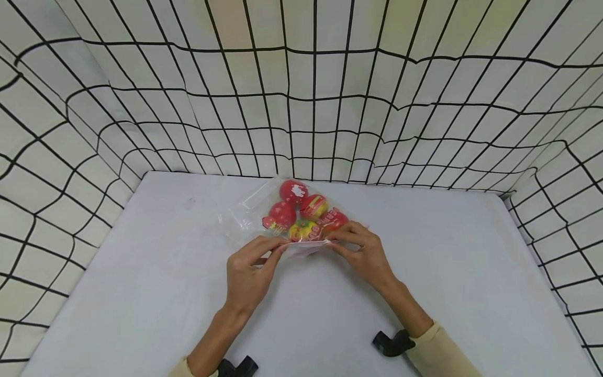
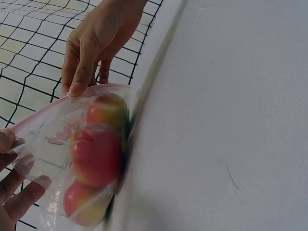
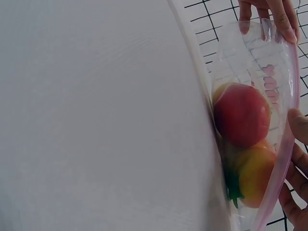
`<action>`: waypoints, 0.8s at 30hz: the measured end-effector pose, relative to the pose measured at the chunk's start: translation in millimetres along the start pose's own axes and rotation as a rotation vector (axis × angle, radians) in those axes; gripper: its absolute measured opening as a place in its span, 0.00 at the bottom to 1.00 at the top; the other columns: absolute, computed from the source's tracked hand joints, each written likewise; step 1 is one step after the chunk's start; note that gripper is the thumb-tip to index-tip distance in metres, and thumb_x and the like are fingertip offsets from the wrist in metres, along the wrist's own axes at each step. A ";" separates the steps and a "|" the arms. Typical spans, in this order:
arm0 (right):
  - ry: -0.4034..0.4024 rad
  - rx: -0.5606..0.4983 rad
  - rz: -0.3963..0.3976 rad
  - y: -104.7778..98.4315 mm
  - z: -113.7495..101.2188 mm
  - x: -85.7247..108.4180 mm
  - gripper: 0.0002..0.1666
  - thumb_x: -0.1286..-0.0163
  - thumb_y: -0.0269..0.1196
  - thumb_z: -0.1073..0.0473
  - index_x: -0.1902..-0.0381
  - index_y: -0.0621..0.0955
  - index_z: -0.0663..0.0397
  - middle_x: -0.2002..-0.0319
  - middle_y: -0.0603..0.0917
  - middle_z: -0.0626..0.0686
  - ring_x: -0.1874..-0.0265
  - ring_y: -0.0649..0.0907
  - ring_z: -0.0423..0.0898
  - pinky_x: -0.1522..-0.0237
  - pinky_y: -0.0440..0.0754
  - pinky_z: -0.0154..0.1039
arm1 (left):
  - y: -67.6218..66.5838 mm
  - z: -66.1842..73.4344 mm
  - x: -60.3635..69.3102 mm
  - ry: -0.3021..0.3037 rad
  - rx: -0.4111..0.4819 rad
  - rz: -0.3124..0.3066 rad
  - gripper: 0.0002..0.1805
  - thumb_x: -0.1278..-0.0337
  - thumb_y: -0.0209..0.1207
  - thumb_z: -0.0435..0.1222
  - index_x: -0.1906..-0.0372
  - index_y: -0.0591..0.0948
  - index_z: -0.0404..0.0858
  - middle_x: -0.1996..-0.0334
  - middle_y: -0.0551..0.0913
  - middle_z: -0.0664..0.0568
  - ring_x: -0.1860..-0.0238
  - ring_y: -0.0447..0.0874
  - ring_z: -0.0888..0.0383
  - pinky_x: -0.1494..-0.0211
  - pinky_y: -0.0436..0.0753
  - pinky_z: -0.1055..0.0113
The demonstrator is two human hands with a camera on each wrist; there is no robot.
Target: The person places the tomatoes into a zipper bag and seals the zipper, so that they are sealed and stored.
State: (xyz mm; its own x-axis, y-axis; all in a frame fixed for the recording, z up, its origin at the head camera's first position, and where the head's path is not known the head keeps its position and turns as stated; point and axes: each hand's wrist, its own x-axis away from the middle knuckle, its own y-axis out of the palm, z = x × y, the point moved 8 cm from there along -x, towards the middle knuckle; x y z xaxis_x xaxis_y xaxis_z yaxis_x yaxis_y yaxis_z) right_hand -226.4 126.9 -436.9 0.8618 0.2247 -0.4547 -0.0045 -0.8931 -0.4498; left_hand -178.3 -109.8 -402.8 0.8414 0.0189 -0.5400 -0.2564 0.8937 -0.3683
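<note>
A clear zip bag (image 1: 247, 209) with a pink zip edge lies toward the back of the white table. Several round red and yellow fruits (image 1: 282, 213) show through its plastic; a green stem (image 3: 234, 185) is visible on one of them in the right wrist view. My left hand (image 1: 249, 269) pinches the near zip edge (image 1: 306, 244) between thumb and fingers. Farther right along that same edge, my right hand (image 1: 365, 254) pinches it too. Between the hands the edge is raised toward me. Whether the zip is fully sealed I cannot tell.
The white table (image 1: 141, 293) spreads around the bag. Black wire mesh (image 1: 313, 97) stands against pale walls at the back and both sides. Black camera mounts (image 1: 393, 344) sit at the wrists, below the beige sleeves (image 1: 440, 351).
</note>
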 end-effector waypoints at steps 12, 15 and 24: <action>0.029 0.015 0.003 -3.9 5.4 0.5 0.16 0.45 0.78 0.69 0.57 0.92 0.54 0.62 0.86 0.49 0.60 0.80 0.46 0.61 0.82 0.39 | -1.8 -0.5 -0.8 0.006 0.007 0.008 0.11 0.41 0.72 0.31 0.53 0.92 0.40 0.61 0.93 0.52 0.57 0.92 0.59 0.60 0.87 0.80; 0.032 0.017 0.010 -5.0 6.7 0.7 0.16 0.45 0.78 0.69 0.58 0.92 0.54 0.62 0.86 0.49 0.60 0.80 0.44 0.61 0.82 0.39 | -2.1 -0.7 -0.4 0.007 0.015 0.012 0.11 0.41 0.72 0.31 0.53 0.92 0.39 0.61 0.93 0.51 0.57 0.92 0.58 0.60 0.87 0.79; 0.022 0.016 0.029 -7.9 10.2 0.6 0.16 0.45 0.78 0.71 0.58 0.93 0.53 0.62 0.86 0.49 0.60 0.79 0.41 0.61 0.80 0.38 | -2.5 0.2 0.6 0.005 0.021 0.018 0.10 0.39 0.71 0.32 0.53 0.92 0.40 0.61 0.93 0.51 0.57 0.92 0.58 0.62 0.89 0.75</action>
State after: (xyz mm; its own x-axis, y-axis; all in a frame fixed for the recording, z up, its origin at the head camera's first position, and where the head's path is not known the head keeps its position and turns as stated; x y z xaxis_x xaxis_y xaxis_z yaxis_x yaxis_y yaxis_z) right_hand -231.0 138.1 -441.5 0.8724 0.1901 -0.4504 -0.0372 -0.8927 -0.4490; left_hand -177.0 -111.9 -402.1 0.8343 0.0331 -0.5503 -0.2614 0.9026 -0.3420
